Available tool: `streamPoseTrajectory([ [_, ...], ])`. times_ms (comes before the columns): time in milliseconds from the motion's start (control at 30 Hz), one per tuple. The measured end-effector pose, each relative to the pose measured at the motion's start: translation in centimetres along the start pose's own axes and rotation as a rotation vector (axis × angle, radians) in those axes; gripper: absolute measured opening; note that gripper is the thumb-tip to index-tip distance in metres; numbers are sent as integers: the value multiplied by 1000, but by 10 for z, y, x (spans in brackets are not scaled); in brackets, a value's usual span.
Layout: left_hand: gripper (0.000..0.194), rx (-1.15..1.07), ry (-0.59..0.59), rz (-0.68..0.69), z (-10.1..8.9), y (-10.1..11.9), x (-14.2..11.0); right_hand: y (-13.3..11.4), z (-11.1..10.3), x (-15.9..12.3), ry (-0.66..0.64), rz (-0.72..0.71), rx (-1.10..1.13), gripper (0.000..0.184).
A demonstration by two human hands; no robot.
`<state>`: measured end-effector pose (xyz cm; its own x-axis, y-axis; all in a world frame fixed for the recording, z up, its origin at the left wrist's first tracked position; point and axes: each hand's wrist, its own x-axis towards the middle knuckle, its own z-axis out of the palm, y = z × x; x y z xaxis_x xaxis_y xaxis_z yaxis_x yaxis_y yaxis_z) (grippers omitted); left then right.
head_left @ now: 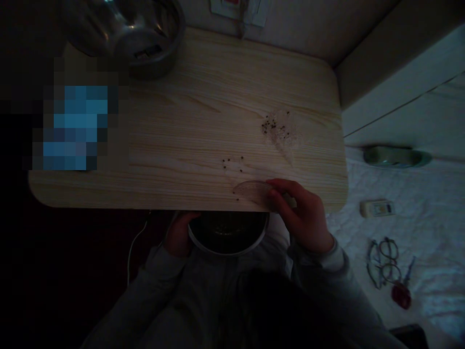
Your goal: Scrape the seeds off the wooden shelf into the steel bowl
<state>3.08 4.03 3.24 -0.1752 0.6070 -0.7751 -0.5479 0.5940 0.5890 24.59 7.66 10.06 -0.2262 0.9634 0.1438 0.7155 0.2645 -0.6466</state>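
My right hand [298,211] pinches a clear, thin, round-edged piece [253,191], perhaps a plastic lid, at the table's front edge. Its lower side touches or nearly touches the tabletop. A dark round bowl [228,232] with a pale rim sits just below that edge, against my lap. My left hand [180,232] grips the bowl's left side; its fingertips are partly hidden under the table. A few dark specks [228,160] lie beyond the clear piece. Farther right is a glassy, clear patch [285,135] with several more dark specks on it.
A metal bowl [156,60] stands at the table's [203,97] back left. A blurred-out bright blue screen [76,126] is at left. On the white bedding at right lie a remote [378,208], a green object [395,156] and looped cords [388,259]. A white cable [134,247] hangs lower left.
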Motion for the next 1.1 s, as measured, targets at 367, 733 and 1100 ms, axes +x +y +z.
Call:
streamPoseTrajectory([
  [367, 13, 79, 28, 56, -6, -4, 4, 1, 2, 0, 11, 27, 20, 21],
  [733, 15, 81, -5, 55, -6, -6, 5, -1, 1, 2, -23, -28, 20, 22],
  [1100, 13, 76, -40, 71, -2, -2, 3, -9, 3, 2, -92, -99, 5, 20],
])
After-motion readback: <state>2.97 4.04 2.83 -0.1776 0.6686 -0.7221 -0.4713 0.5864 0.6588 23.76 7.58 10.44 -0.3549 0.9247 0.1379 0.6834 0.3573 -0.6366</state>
